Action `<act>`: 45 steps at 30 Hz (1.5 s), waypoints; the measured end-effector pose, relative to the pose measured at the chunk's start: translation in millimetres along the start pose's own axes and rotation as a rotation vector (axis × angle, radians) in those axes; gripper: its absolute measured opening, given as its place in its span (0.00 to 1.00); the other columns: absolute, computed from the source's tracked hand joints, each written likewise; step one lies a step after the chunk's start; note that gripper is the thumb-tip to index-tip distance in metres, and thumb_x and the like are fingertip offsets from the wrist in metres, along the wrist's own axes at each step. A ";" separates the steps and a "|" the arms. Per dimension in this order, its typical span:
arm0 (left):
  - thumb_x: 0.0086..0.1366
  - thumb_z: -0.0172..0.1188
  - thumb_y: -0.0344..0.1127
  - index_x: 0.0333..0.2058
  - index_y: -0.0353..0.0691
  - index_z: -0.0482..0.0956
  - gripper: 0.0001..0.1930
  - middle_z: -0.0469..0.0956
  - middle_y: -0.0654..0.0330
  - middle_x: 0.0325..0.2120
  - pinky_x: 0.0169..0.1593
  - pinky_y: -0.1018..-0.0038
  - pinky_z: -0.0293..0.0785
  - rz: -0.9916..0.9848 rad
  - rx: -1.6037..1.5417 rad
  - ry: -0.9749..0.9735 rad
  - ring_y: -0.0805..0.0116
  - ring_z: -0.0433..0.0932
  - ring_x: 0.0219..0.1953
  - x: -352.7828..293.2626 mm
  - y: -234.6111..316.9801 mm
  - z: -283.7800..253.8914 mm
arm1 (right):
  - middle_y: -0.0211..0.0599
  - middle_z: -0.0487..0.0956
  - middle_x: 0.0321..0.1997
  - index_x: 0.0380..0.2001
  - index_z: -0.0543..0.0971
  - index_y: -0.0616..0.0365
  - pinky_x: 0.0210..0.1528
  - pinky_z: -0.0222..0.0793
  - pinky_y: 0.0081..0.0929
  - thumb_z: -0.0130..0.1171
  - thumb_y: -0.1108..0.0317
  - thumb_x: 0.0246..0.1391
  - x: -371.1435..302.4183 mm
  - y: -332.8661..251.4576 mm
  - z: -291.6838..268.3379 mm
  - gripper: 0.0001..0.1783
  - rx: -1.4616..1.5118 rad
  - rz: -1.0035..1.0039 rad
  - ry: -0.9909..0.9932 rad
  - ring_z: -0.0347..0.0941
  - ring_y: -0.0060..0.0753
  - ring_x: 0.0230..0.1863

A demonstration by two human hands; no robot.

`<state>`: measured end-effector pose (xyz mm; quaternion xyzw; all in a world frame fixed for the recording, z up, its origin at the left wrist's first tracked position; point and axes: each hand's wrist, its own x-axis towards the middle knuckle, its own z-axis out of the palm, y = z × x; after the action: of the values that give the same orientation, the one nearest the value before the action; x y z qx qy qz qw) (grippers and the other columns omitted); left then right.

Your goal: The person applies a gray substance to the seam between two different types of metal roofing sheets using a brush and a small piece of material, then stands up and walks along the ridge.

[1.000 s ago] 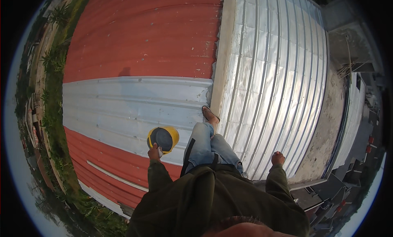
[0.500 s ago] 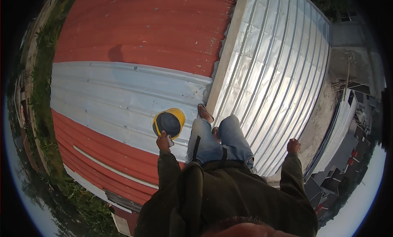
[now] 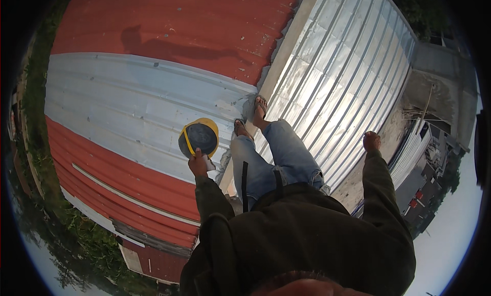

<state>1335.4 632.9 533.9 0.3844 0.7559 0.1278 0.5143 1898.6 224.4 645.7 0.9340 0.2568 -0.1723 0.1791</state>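
My left hand is closed at the near edge of a yellow bucket and holds it over the white roof sheeting. The inside of the bucket looks dark grey; whether that is a filling or its bare inside I cannot tell. A yellow strip, perhaps its handle, crosses the opening toward my fingers. A small whitish object shows beside the same hand, its kind unclear. Out to the right, my right hand is curled into a loose fist above the shiny metal roof, with nothing seen in it.
My sandalled feet stand by a concrete ridge with rough grey patches along its edge. Left of it lies red and white corrugated roofing; right of it, silvery ribbed sheeting. Greenery lies past the left roof edge, lower buildings past the right.
My feet have stepped forward along the ridge, and one now rests on it. Both hands have moved up in the picture, the bucket going with the left. My shadow's arm now shows stretched out.
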 end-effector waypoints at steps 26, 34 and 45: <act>0.59 0.54 0.48 0.26 0.30 0.78 0.21 0.79 0.54 0.23 0.35 0.73 0.69 0.054 0.258 -0.180 0.67 0.76 0.27 189.0 22.2 272.5 | 0.46 0.77 0.28 0.31 0.77 0.60 0.36 0.69 0.36 0.49 0.70 0.53 241.5 -320.9 168.6 0.08 0.582 -0.565 0.036 0.74 0.46 0.31; 0.59 0.55 0.47 0.25 0.32 0.77 0.19 0.79 0.57 0.21 0.33 0.72 0.68 0.237 0.213 -0.265 0.69 0.75 0.25 281.0 -8.0 358.9 | 0.38 0.76 0.25 0.29 0.74 0.54 0.34 0.66 0.40 0.54 0.70 0.48 312.6 -411.9 280.1 0.03 0.399 -0.796 0.060 0.73 0.44 0.31; 0.64 0.51 0.47 0.27 0.33 0.76 0.20 0.78 0.58 0.21 0.30 0.77 0.67 0.284 0.103 -0.500 0.76 0.72 0.24 329.0 5.9 397.2 | 0.49 0.75 0.24 0.33 0.71 0.57 0.30 0.67 0.46 0.54 0.67 0.50 410.5 -501.7 316.7 0.08 0.521 -0.809 0.136 0.72 0.57 0.30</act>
<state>1628.1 791.0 139.8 0.5315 0.5500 0.0613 0.6412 1886.2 665.4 74.8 0.7820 0.5589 -0.2251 -0.1593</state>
